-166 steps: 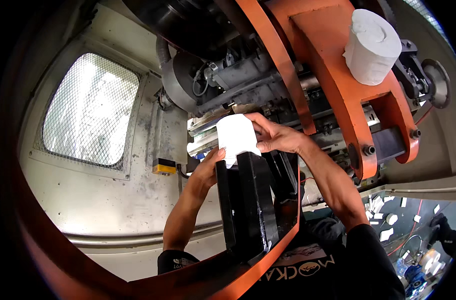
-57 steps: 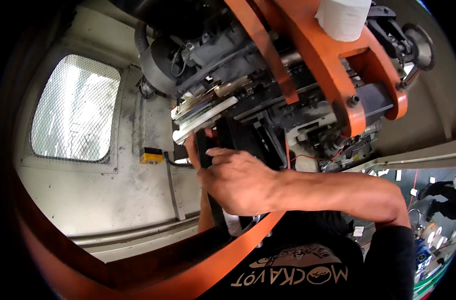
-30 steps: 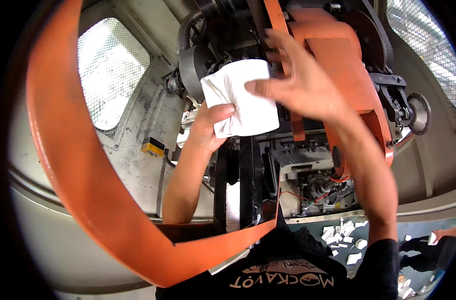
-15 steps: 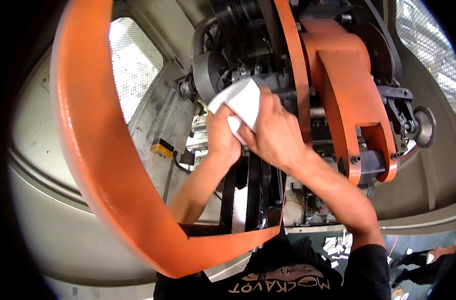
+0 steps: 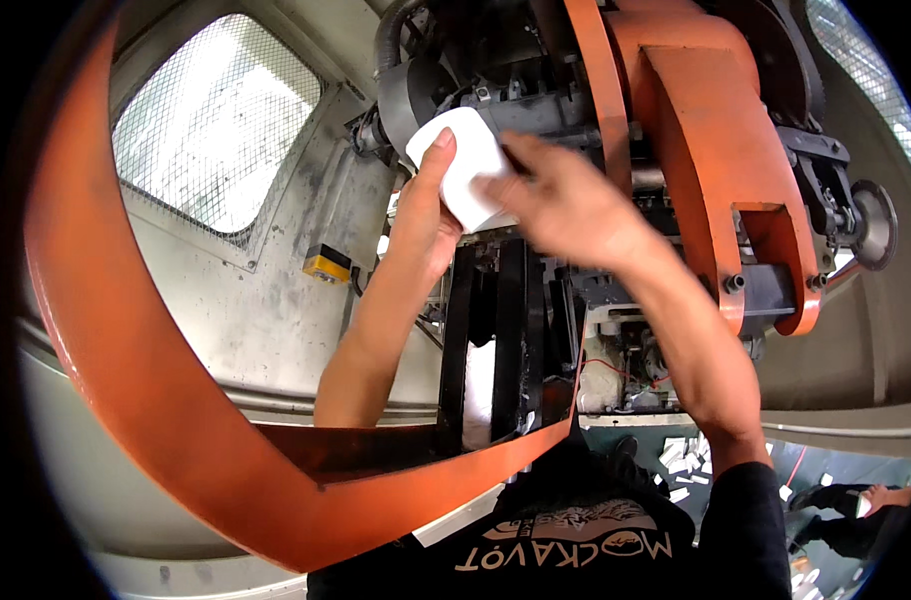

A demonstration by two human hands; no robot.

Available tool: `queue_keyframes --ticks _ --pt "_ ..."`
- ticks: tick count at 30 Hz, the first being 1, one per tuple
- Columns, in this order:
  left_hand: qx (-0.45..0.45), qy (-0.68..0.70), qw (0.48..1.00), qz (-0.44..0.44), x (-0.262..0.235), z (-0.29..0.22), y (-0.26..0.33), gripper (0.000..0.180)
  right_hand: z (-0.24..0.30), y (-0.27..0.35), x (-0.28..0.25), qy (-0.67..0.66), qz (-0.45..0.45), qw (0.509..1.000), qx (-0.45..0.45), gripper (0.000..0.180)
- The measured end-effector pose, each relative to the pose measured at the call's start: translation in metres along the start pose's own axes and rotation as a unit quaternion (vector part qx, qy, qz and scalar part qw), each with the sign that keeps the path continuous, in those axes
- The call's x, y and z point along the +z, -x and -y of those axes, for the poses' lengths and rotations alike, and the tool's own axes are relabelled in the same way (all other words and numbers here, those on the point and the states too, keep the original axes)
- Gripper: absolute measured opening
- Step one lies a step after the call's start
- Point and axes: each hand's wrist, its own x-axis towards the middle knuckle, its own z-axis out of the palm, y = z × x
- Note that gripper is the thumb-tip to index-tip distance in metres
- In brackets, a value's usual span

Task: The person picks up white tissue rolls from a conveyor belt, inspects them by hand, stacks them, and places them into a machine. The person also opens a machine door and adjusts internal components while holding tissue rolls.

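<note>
Both hands are raised up into the machine: the left hand [image 5: 423, 215] is cupped against the left edge of a white wad of paper or cloth [image 5: 463, 168], thumb lying up along it, while the right hand [image 5: 566, 205] is laid over its right side with the fingers curled round, so the wad is gripped from both sides. It sits far up against the dark grey mechanism [image 5: 496, 100], just left of the big orange arm [image 5: 711, 150].

As for progress, it can only be judged roughly. The wad is pressed right on the metal parts, so some wiping or padding looks to be under way and not finished. No obviously cleaned patch can be picked out; the grey wall [image 5: 266, 310] with the mesh window [image 5: 216, 120] looks grimy all over.

What can't be made out:
- the right fingertips, smeared by motion blur
- whether the wad is a folded sheet or a loose piece
- the spot it's actually touching, hidden behind wad and hands
- anything behind the curved orange guard [image 5: 176, 400] across the near left
- the black upright frame [image 5: 501, 340] below the hands, cut off at the bottom by that guard.
</note>
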Motion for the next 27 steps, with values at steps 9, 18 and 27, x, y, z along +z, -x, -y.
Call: queue_keyframes --ticks 9,18,27 --pt "-0.187 -0.035 0.979 0.075 -0.054 0.029 -0.03 0.07 -0.069 -0.038 0.028 -0.236 0.107 0.934 0.245 0.069" --pt "-0.288 -0.037 0.956 0.034 -0.046 0.045 -0.022 0.072 -0.093 -0.028 0.021 -0.228 0.109 0.918 0.307 0.073" --pt "-0.314 -0.063 0.946 0.051 -0.04 0.036 -0.016 0.068 -0.089 -0.015 0.032 -0.257 0.052 0.918 0.296 0.068"
